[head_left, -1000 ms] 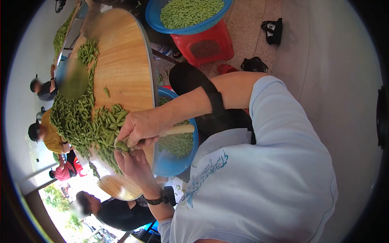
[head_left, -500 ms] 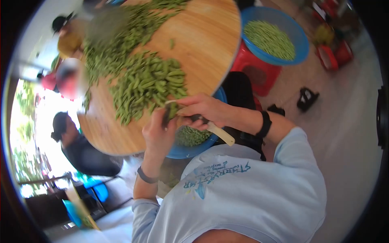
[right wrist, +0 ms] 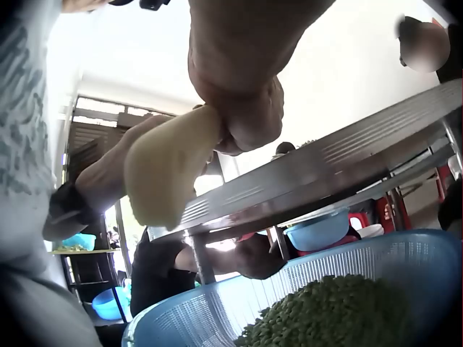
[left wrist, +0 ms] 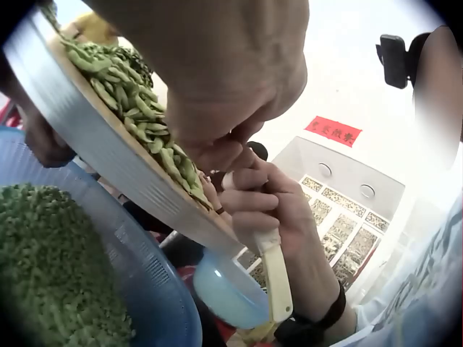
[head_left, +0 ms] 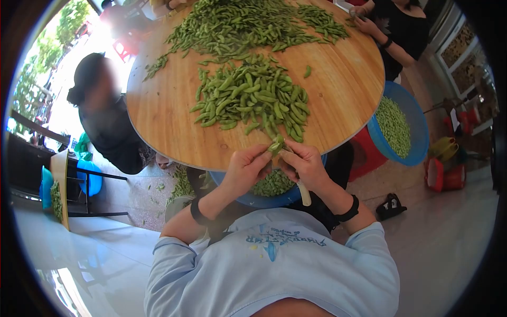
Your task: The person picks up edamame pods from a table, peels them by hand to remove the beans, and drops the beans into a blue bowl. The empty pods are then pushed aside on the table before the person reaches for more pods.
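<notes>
My left hand [head_left: 245, 166] pinches a green bean pod [head_left: 275, 144] between thumb and fingertips at the table's near edge. Curled around the cream handle [head_left: 304, 194] of what looks like a knife, my right hand [head_left: 306, 166] has its fingertips at the same pod. In the left wrist view the handle [left wrist: 277, 282] points down out of the fist; the blade is hidden. Just beyond the hands, a heap of pods [head_left: 248, 95] lies on the round wooden table [head_left: 338, 100]. Below the hands is a blue basket [right wrist: 173, 314] of shelled green beans [right wrist: 325, 314].
A larger pile of pods [head_left: 237, 26] covers the far side of the table. At right, a blue basin [head_left: 420, 121] of beans stands by a red stool [head_left: 364, 153]. One person [head_left: 108, 127] sits at left, another [head_left: 398, 31] at far right. A black sandal [head_left: 391, 207] lies on the floor.
The head view has swung round to face the table squarely. Both hands stay together at the table edge, with the cream handle still in the right; the left fingers now pinch a pod.
</notes>
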Available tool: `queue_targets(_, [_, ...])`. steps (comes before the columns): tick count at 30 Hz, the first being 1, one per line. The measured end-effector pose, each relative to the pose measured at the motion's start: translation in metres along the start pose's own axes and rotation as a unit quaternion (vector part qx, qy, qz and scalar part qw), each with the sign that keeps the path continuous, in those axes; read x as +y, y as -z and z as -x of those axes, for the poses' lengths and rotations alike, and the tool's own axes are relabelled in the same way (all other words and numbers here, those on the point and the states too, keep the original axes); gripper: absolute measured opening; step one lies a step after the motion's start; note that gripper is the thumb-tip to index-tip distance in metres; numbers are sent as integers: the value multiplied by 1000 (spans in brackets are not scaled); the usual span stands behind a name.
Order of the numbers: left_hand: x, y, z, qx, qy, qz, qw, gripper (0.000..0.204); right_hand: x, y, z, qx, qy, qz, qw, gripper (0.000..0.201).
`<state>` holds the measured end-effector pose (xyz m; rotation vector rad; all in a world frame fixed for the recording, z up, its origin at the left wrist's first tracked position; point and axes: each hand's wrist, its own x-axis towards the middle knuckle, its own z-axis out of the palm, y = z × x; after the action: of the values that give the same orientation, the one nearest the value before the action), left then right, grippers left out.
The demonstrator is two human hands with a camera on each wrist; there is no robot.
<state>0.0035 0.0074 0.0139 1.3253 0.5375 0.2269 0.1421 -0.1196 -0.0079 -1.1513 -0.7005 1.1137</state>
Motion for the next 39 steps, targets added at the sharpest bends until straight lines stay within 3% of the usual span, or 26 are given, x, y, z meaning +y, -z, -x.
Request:
queue_targets(7, [2,-2,-7,38,-36,43,998,19,10,-16,1,75,66,118,988,34])
queue_targets(9, [-9,3,-13,25,-20,95,995,18,27,-16,-3,109,218,302,922,42])
queue_targets(10, [-14,4,-15,10,-6,143,990,18,29,-16,-2,105,213,304,922,42])
queue_targets(12, [-11,-1,-14,29,21,194,980,18,25,-18,-4,107,285,362,881,45])
queue_targets(14, [-14,1,-16,47,50,247,967,18,26,-15,-4,99,294,414,856,45])
queue_targets(18, [-27,10,-21,4,39,218,975,22,22,-17,3,81,287,524,797,44])
queue_targets(19, [-29,9,-20,-1,35,200,979,25,23,-16,3,77,284,526,798,44])
queue_targets(21, [-32,6,-19,-6,14,164,986,24,21,-12,2,75,253,407,874,42])
queue_targets(25, [-28,2,-14,-6,-46,69,997,20,16,-10,5,83,251,346,900,38])
queue_targets(26, [-29,1,-13,-7,-49,69,996,20,6,-9,9,79,119,241,960,36])
queue_targets(27, [-30,0,-11,9,-108,5,994,20,-1,-10,11,74,-16,128,989,35])
queue_targets(28, [-30,-2,-10,23,-167,-61,984,21,-2,-9,11,74,-13,129,989,35])
queue_targets(31, [-17,-1,-4,27,-155,-139,978,23,0,-10,14,57,-5,94,994,34])
queue_targets(32, [-20,-1,-6,28,-156,-140,977,23,3,-12,15,69,19,137,988,33])
queue_targets(34, [-29,-2,-10,-9,-101,136,985,21,9,-14,15,80,42,178,980,33])
queue_targets(37, [-32,2,-7,13,-96,30,995,20,19,-13,13,66,111,264,956,34])
queue_targets(39, [-29,3,-3,32,-106,-3,994,19,26,-16,14,54,227,377,896,37])
